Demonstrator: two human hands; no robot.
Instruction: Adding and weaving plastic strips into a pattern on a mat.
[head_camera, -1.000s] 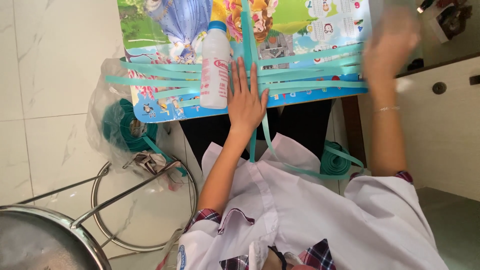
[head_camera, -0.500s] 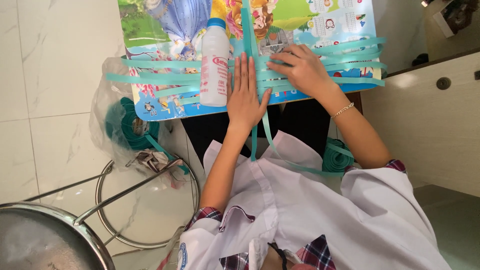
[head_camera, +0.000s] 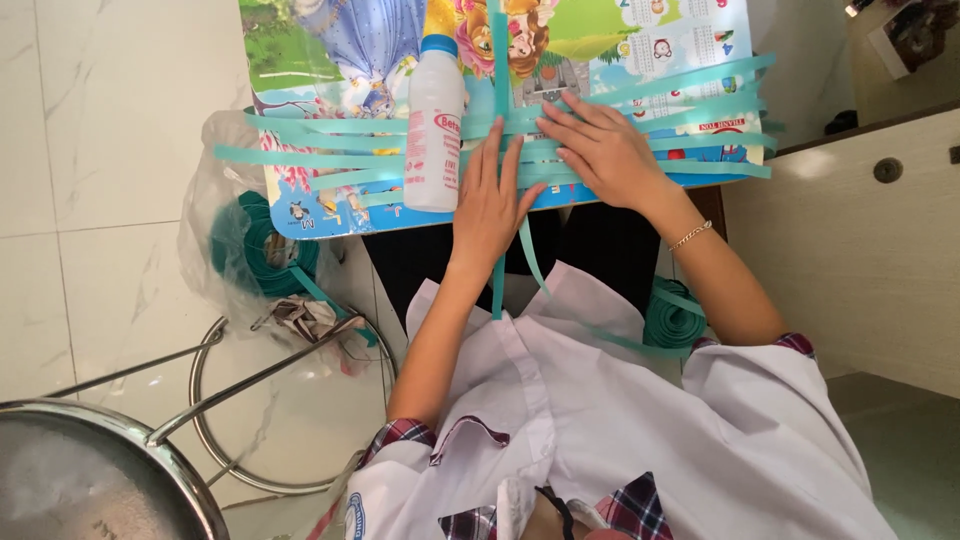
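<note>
Several long teal plastic strips (head_camera: 330, 157) lie crosswise on a colourful cartoon-printed board (head_camera: 340, 60), and one upright strip (head_camera: 499, 60) runs down the middle. My left hand (head_camera: 490, 205) lies flat, palm down, fingers spread, pressing the strips just left of the upright one. My right hand (head_camera: 605, 150), with a thin bracelet on the wrist, rests beside it, fingertips on the strips where they cross. A white plastic bottle with a blue cap (head_camera: 435, 120) lies on the strips to the left of my left hand.
A roll of teal strip (head_camera: 262, 250) sits in a clear plastic bag left of the board. Another roll (head_camera: 672, 325) is by my right elbow. A steel stool with a ring base (head_camera: 285, 400) and a round metal top (head_camera: 90, 480) stands at lower left. A beige cabinet (head_camera: 850, 250) is on the right.
My right hand has come down from the upper right and now rests on the strips beside my left hand. The left hand and the bottle have stayed in place.
</note>
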